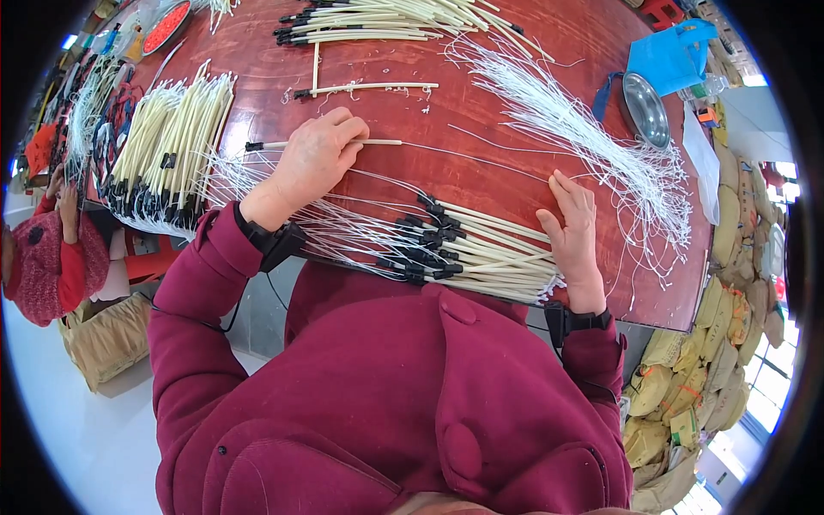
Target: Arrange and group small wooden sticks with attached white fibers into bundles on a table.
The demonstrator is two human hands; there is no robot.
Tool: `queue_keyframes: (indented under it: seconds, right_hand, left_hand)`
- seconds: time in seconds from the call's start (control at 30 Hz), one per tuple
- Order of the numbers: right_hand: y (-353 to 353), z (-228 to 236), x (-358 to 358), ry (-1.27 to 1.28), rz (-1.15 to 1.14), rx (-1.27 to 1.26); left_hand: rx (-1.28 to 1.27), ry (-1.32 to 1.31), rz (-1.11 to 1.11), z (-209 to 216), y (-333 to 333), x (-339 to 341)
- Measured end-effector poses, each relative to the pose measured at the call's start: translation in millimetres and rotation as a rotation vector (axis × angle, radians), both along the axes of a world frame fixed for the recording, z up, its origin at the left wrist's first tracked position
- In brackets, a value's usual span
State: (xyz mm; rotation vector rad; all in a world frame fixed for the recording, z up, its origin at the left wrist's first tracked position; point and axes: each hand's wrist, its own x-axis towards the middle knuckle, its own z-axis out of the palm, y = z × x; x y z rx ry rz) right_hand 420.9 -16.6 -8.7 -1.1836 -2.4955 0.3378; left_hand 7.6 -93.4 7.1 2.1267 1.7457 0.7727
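My left hand is closed over a thin cream tube, whose black end piece sticks out on the left. From the tube's right end a white string runs across to the fingertips of my right hand. That hand has its fingers stretched out and its thumb apart, the string touching or passing close by the fingertips. Between my hands, near the table's front edge, lies a stack of similar cream tubes with black ends and white strings trailing left.
A long bundle of white strings spreads over the red table. More cream tubes lie at the back, others in bundles at left. A metal bowl and blue bag stand right. Another person sits far left.
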Motion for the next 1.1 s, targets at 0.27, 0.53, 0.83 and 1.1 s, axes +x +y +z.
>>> queue_keyframes:
  seconds: [0.27,0.53,0.83,1.1]
  right_hand:
    - [2,5,-3,-0.05,0.026,-0.034]
    - [-2,12,-35,-0.096,0.23,0.036]
    - [14,12,-29,0.035,0.143,0.008]
    - [18,9,-68,0.065,0.198,0.022]
  left_hand:
    - [0.09,0.058,-0.064,-10,17,16]
    - [0.037,0.311,-0.361,-16,67,135]
    - [0.171,0.251,-0.042,19,37,64]
    - [0.069,0.082,-0.191,-17,50,13]
